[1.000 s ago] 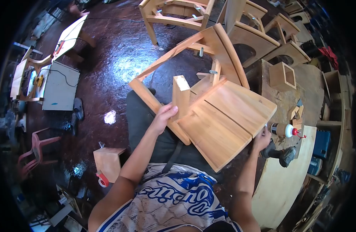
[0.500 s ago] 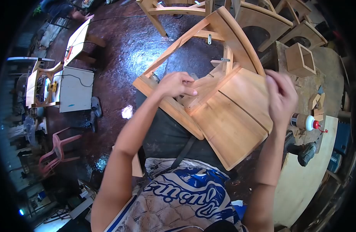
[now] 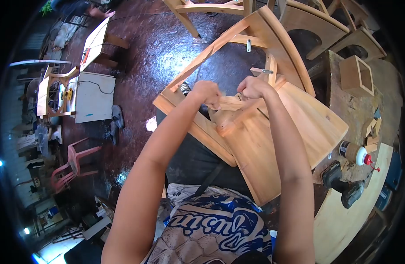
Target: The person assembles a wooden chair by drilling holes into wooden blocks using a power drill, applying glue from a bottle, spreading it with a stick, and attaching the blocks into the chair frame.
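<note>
A wooden chair frame [image 3: 286,53] with a slatted seat panel [image 3: 317,116] rests across my lap, tilted. My left hand [image 3: 207,93] is closed at the left end of a short wooden block [image 3: 231,104], inside the frame. At the block's other end my right hand [image 3: 254,88] has its fingers pinched together; whatever they hold is too small to make out. Small metal brackets [image 3: 248,45] show on the frame's inner rails.
On the workbench [image 3: 339,105] at right are an open wooden box [image 3: 356,75], a glue bottle [image 3: 354,153] and wood offcuts [image 3: 371,132]. A cordless drill [image 3: 342,183] lies near the bottle. More chair frames stand ahead; a pink plastic chair [image 3: 73,163] is at left.
My right hand has left the seat panel's right edge and moved up and left, beside my left hand. The block, upright before, now lies crosswise. The view has shifted left.
</note>
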A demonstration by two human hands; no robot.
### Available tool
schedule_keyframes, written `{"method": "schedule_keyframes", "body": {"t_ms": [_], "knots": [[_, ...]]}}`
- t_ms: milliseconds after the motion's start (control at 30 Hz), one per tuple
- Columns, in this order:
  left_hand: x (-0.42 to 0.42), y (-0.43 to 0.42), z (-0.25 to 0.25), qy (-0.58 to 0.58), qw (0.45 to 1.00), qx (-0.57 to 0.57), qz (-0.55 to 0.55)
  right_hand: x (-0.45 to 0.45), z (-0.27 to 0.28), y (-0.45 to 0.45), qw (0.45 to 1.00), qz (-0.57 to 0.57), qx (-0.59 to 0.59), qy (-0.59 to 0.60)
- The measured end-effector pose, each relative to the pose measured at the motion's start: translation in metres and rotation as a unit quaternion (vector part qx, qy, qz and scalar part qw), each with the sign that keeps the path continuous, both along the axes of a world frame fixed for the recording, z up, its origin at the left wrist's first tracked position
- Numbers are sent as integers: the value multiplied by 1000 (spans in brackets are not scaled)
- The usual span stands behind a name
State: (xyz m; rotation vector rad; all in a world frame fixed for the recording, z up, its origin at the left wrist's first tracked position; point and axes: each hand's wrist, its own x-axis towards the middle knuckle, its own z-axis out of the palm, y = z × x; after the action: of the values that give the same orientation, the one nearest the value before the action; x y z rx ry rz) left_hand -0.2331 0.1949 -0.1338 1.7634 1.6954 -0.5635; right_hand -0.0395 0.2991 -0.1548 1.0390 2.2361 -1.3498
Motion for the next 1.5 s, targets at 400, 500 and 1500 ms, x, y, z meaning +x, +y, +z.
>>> {"method": "schedule_keyframes", "body": {"t_ms": [400, 500, 1500], "knots": [[-20, 21, -7, -280, 932, -73, 218, 37, -23, 29, 792, -410, -323, 317], [-8, 23, 27, -560, 771, -121, 278, 45, -15, 15, 768, -320, -401, 385], [-42, 4, 72, -126, 926, 249, 255, 12, -15, 7, 697, -219, -479, 487]]}}
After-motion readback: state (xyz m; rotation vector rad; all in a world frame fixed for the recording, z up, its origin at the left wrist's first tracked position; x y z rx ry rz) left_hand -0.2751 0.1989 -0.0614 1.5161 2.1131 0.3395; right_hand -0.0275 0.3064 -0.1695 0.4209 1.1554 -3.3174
